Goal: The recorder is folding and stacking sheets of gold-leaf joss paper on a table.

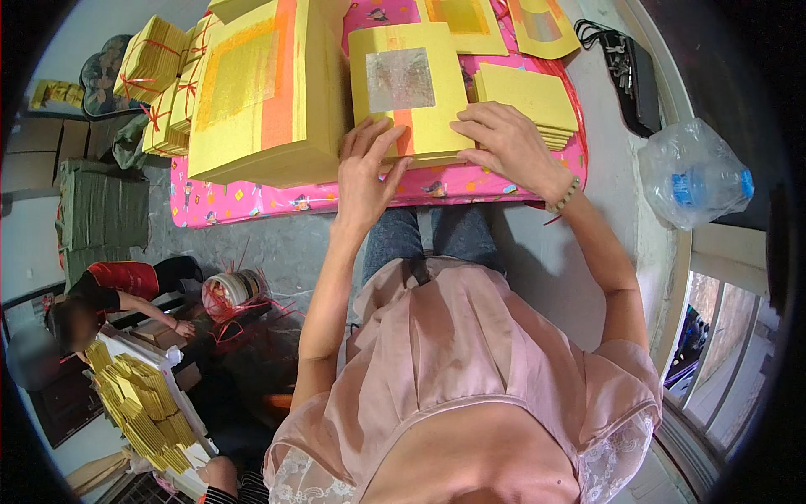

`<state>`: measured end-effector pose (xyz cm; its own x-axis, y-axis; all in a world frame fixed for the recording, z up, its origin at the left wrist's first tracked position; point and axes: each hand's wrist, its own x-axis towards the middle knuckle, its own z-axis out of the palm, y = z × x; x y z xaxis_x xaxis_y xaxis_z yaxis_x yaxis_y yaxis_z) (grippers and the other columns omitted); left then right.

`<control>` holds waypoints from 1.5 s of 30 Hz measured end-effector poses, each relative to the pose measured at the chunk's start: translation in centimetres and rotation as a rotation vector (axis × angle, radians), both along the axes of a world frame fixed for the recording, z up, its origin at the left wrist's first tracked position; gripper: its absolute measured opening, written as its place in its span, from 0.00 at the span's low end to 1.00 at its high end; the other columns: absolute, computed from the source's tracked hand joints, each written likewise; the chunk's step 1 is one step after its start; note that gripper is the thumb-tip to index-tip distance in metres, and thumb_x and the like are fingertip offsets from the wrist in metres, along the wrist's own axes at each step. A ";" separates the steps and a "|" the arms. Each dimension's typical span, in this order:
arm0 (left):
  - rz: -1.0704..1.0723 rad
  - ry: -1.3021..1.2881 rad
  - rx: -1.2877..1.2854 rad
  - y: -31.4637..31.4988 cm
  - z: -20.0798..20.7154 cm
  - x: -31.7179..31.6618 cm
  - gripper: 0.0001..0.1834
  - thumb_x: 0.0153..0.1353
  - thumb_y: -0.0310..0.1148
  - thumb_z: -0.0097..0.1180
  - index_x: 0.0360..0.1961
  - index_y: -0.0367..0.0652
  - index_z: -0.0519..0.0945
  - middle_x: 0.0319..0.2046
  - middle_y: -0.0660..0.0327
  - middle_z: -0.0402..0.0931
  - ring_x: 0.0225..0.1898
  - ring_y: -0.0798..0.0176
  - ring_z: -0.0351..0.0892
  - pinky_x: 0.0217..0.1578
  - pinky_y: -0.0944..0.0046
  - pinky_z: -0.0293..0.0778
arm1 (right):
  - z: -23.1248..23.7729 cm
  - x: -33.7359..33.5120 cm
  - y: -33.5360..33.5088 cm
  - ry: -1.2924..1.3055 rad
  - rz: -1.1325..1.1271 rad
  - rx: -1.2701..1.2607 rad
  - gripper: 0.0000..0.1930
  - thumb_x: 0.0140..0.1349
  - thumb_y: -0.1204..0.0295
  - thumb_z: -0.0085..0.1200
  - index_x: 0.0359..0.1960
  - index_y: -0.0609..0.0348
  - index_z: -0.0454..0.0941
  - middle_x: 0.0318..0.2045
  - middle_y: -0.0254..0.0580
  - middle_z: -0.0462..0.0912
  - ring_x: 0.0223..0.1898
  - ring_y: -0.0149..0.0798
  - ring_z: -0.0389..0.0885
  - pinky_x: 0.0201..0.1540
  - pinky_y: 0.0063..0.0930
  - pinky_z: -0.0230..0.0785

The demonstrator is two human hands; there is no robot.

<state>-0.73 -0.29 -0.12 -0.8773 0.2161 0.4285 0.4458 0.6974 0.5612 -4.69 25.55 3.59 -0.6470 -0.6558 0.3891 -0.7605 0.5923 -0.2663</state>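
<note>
In front of me is a stack of yellow joss paper point(449, 80), its top sheet bearing a silver foil square and an orange stripe. My left hand point(367, 172) rests on its near left part, fingers spread and thumb apart at the near edge. At the right edge, my right hand point(512, 143) touches the sheets with stretched fingers, its thumb by the near corner. It wears a beaded bracelet point(567, 195). A much taller joss paper block point(277, 118) stands close to my left hand. A lower pile of yellow paper point(529, 101) lies just beyond my right hand.
The stacks stand on a pink patterned cloth point(243, 202). Bundles tied with red string point(155, 59) stand far left. At right are a black bag point(634, 80) and a plastic bag with a bottle point(697, 176). Lower left, a person point(126, 281) sits by yellow paper piles point(143, 403).
</note>
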 end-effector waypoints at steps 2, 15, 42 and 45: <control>0.000 -0.002 0.005 -0.3 -0.1 0.0 0.23 0.54 0.31 0.68 0.54 0.46 0.80 0.57 0.53 0.75 0.62 0.42 0.69 0.62 0.47 0.66 | 0.0 -0.2 0.0 0.059 0.043 -0.007 0.15 0.55 0.66 0.64 0.43 0.60 0.81 0.42 0.40 0.81 0.48 0.44 0.79 0.51 0.38 0.72; -0.041 -0.054 0.067 -0.8 0.5 -0.1 0.16 0.61 0.27 0.60 0.51 0.43 0.82 0.55 0.49 0.76 0.62 0.40 0.70 0.60 0.47 0.68 | -0.8 -1.6 -0.4 -0.432 0.024 -0.370 0.07 0.62 0.71 0.60 0.32 0.63 0.83 0.30 0.39 0.82 0.32 0.37 0.80 0.35 0.30 0.72; 0.076 -0.036 0.156 0.3 0.4 -0.1 0.12 0.63 0.30 0.59 0.45 0.43 0.88 0.50 0.46 0.81 0.59 0.43 0.74 0.60 0.50 0.69 | -0.9 -2.0 -0.2 -0.716 -0.078 -0.388 0.09 0.65 0.72 0.60 0.34 0.68 0.83 0.33 0.35 0.81 0.34 0.26 0.76 0.37 0.22 0.69; 0.084 -0.047 0.179 0.4 0.3 -0.1 0.12 0.63 0.31 0.59 0.45 0.43 0.88 0.50 0.46 0.81 0.58 0.43 0.74 0.60 0.50 0.69 | -0.9 -1.9 -0.2 -0.715 -0.078 -0.396 0.09 0.65 0.71 0.60 0.34 0.67 0.83 0.33 0.34 0.81 0.34 0.26 0.76 0.38 0.22 0.69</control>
<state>-0.81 0.15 0.17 -0.9088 0.0658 0.4120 0.3612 0.6182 0.6981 -6.63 25.38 2.68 -0.8645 -0.4992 0.0584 -0.2880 0.3970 -0.8715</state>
